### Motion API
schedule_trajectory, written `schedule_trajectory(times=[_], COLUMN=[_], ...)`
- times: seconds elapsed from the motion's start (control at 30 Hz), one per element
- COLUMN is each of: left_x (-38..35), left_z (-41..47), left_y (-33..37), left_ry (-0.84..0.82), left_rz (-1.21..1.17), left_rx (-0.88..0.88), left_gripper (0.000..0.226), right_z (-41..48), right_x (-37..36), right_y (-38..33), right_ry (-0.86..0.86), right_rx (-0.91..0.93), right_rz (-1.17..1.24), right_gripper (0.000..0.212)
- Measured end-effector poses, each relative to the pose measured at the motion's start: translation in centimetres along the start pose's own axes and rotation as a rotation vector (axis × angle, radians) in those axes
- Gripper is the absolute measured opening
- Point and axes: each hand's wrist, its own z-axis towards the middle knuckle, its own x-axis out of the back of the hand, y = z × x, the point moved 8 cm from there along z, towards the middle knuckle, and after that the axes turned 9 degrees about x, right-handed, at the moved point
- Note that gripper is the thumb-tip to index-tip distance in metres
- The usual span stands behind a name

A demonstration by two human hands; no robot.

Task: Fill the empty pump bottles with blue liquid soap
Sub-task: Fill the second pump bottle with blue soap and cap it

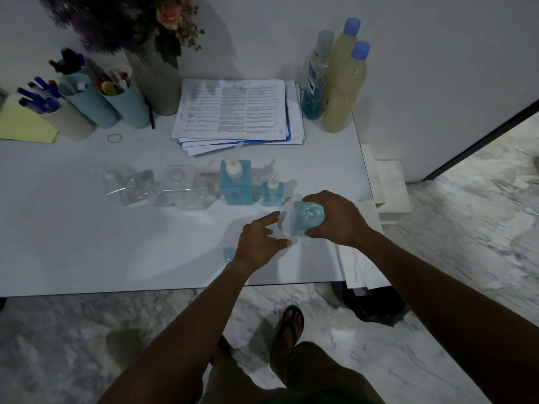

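My right hand point(335, 218) grips a square bottle of blue soap point(304, 218) standing on the white table point(116, 246) near its right edge. My left hand point(259, 243) hovers just left of that bottle with fingers spread and holds nothing I can make out. Behind stand a large blue-filled pump bottle point(235, 182) and a small blue-filled pump bottle point(272, 192). Further left sit several clear empty bottles point(178, 185). A small blue piece point(229, 253) lies by my left wrist.
At the back are a paper stack point(236, 112), a tall bottle of blue liquid point(316, 80), two yellowish bottles with blue caps point(342, 91), pen cups point(113, 94), a vase of flowers point(154, 80) and a rubber band point(114, 137). White boards lean beside the table's right edge.
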Motion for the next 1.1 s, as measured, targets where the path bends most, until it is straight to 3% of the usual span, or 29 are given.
schedule_trajectory(times=[0.47, 0.73, 1.1], left_x=[0.9, 2.4, 3.1], left_z=[-0.8, -0.9, -0.7], left_y=[-1.4, -1.6, -2.3], left_ry=[-0.056, -0.026, -0.027], left_rz=[0.021, 0.045, 0.055], left_rx=[-0.122, -0.179, -0.190], left_gripper=[0.089, 0.065, 0.067], right_z=[-1.0, 0.4, 0.7], right_x=[-2.6, -4.8, -4.8], right_y=[-4.9, -5.6, -6.7], right_ry=[-0.020, -0.034, -0.017], right_rx=[0.099, 0.168, 0.213], right_rz=[0.040, 0.062, 0.085], right_gripper=[0.063, 0.057, 0.052])
